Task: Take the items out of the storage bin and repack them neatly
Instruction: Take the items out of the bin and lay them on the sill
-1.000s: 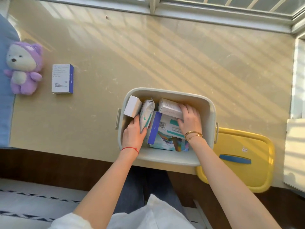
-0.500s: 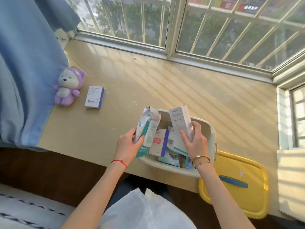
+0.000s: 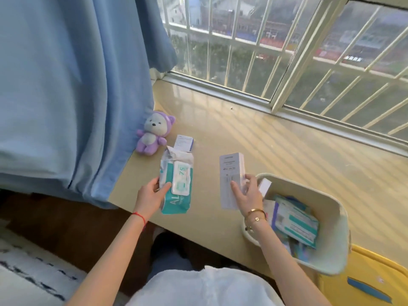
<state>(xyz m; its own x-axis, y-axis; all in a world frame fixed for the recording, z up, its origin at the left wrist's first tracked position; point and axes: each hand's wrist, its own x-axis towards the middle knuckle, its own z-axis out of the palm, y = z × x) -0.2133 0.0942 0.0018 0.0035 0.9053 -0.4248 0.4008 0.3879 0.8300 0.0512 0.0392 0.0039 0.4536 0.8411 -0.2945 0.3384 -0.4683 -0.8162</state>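
Observation:
The pale storage bin [image 3: 331,219] sits at the right on the beige sill, holding a small white box [image 3: 265,186] and several flat teal-and-white packets [image 3: 295,226]. My left hand [image 3: 152,195] grips a teal-and-white wet wipes pack [image 3: 177,184], held low over the sill left of the bin. My right hand [image 3: 246,195] grips a tall white box [image 3: 230,180] just left of the bin's rim. A white box with a blue edge [image 3: 184,142] lies on the sill beyond the wipes.
A purple plush bear [image 3: 152,135] sits against the blue curtain [image 3: 77,96] at the left. A yellow lid with a blue handle [image 3: 371,281] lies right of and below the bin. The barred window [image 3: 287,51] runs along the sill's far edge.
Both hands lifted the wipes pack and the tall white box out of the bin and carried them left over the sill. The view has swung to the left.

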